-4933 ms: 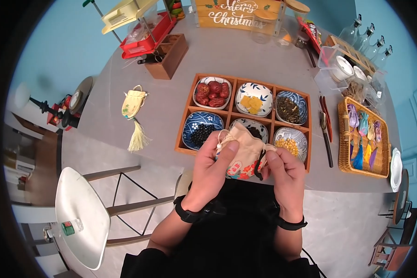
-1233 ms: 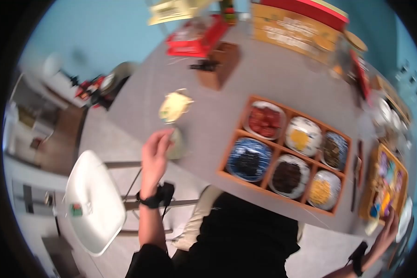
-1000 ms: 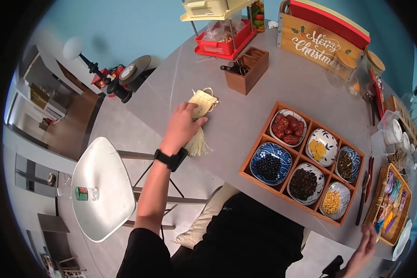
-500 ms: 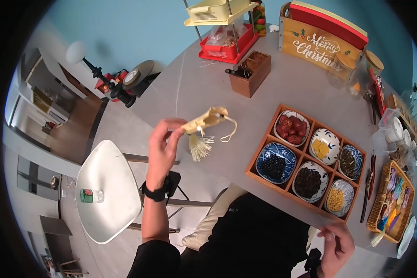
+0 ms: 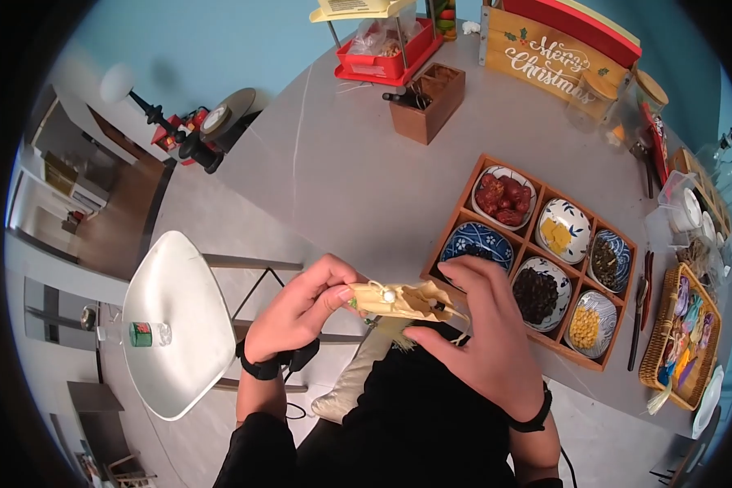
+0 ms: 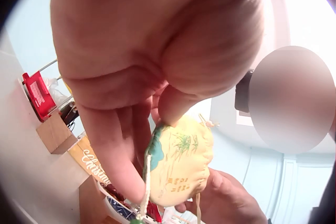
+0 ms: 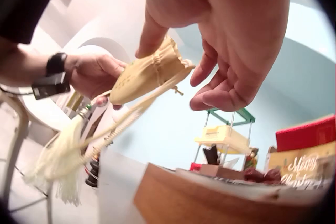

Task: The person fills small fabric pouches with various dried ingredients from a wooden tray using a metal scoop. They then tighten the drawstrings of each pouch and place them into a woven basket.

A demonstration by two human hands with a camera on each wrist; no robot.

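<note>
In front of the body, a pale yellow drawstring pouch point(image 5: 403, 302) lies nearly on its side, its gathered mouth toward the right. My left hand point(image 5: 297, 313) pinches its closed end between thumb and fingers. My right hand point(image 5: 496, 350) is spread around the mouth end, thumb below and fingers above, with a gap to the cloth. A cream tassel point(image 7: 63, 166) and the pale cords hang from the pouch in the right wrist view. Green plant print and small writing show on the pouch's face point(image 6: 181, 155) in the left wrist view.
Right of the hands stands a six-compartment wooden tray point(image 5: 525, 242) with bowls of dates, black beans, yellow pieces and other dried foods. Farther right, a wicker basket point(image 5: 649, 366) holds coloured sachets. A brown utensil box point(image 5: 427, 114) stands at the back, a white chair point(image 5: 187, 325) at left.
The red-patterned pouch has left both hands. My left hand has taken the yellow pouch off the table and brought it before the body. My right hand has come over from beside the basket.
</note>
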